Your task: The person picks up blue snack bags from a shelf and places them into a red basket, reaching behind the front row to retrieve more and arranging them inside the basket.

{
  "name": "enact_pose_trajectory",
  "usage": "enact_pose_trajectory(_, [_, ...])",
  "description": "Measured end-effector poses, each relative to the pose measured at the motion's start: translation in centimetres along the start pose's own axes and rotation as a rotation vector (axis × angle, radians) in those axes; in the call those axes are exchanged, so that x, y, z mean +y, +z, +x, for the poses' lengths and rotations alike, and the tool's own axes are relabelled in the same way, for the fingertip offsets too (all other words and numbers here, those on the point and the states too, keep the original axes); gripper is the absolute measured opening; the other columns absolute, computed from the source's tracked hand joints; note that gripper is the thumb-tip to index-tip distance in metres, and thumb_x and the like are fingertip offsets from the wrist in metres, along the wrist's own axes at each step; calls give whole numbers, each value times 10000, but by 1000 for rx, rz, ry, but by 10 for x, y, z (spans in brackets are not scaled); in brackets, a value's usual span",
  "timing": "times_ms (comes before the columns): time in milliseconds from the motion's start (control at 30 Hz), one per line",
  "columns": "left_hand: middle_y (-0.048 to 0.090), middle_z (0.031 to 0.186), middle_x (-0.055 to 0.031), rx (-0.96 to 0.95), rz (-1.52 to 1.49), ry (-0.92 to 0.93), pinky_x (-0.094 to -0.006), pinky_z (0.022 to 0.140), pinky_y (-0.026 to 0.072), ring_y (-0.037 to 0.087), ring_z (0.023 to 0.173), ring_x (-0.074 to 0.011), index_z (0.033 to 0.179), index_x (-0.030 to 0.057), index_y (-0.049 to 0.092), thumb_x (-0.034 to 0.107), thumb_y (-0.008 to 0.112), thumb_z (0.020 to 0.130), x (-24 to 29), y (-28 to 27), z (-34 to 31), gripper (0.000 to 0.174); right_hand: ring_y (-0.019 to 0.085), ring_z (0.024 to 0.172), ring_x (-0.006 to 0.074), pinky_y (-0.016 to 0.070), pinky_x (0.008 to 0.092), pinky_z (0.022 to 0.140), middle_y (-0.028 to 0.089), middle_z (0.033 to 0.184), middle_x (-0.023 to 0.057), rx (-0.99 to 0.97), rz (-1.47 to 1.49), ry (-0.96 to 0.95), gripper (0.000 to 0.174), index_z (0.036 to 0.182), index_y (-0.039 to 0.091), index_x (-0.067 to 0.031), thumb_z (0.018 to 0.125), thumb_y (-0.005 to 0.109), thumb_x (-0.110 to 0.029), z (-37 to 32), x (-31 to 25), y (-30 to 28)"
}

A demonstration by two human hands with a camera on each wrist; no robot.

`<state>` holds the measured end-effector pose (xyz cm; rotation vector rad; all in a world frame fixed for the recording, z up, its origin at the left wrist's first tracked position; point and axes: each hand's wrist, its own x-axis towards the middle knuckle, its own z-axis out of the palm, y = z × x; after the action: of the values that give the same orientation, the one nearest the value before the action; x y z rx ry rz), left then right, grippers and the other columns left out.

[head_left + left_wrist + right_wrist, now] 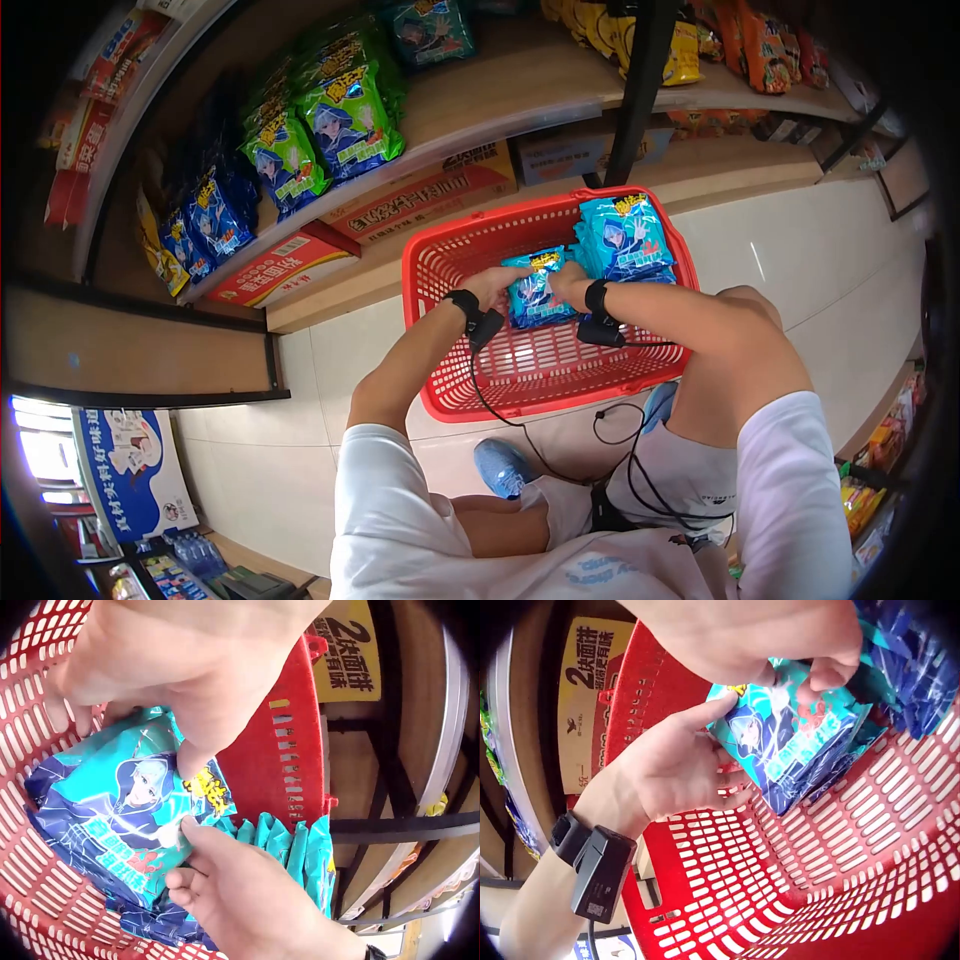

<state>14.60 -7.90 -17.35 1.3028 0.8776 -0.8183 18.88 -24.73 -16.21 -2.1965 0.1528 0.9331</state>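
In the head view my left hand and right hand hold one teal packet between them, inside the basket and just beside the row of like packs at its right end. The basket stands on the floor between me and the shelf, which I judge leaves both hands free and makes for a short reach. In the left wrist view my left thumb lies over the printed face near the yellow lettering, with fingers past the far edge, so that grip is parted by little more than the packet's bulk. My right thumb touches the face too, its fingers curled close against the packet; two grips probably steady a soft, slippery bag better than one. The row's edges line up behind, packed side by side, I suppose to save room. In the right wrist view my left fingers back the packet's side while my right fingers pinch its other end. It lies tilted; whether it bears on the basket's bottom, I cannot tell.
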Motion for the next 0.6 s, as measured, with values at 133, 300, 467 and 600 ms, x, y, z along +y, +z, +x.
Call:
enact_pose_trajectory(133, [585, 1231, -147, 58, 52, 12, -545, 937, 461, 532, 1120, -329, 1279, 52, 543, 510, 701, 870, 5, 15, -19, 634, 693, 653, 280, 515, 422, 561, 686, 798, 207, -25, 5, -13, 262, 888, 652, 96, 910, 575, -153, 12, 6, 5])
enact_pose_trajectory(300, [634, 1046, -177, 11, 4, 98, -499, 713, 509, 629, 846, -327, 1239, 44, 558, 567, 660, 874, -13, 10, 23, 645, 695, 675, 274, 521, 418, 533, 682, 818, 193, 7, 61, -22, 273, 932, 620, 90, 857, 638, -172, 27, 9, 14])
enact_pose_trajectory(467, [656, 1083, -137, 175, 208, 169, -410, 711, 520, 640, 847, -257, 1210, 73, 595, 547, 586, 915, -1, 19, -18, 558, 656, 1056, 391, 547, 459, 867, 598, 1243, 278, 79, -55, -30, 715, 1412, 343, 40, 830, 656, -233, 23, 2, 20])
enact_pose_trajectory(600, [652, 1186, -108, 144, 91, 293, -402, 861, 517, 618, 1073, -239, 1228, 74, 588, 503, 549, 941, 20, 38, -70, 518, 527, 1232, 449, 444, 487, 1026, 477, 1383, 317, 158, -129, -196, 648, 1372, 392, 40, 836, 633, -231, -26, -35, 12])
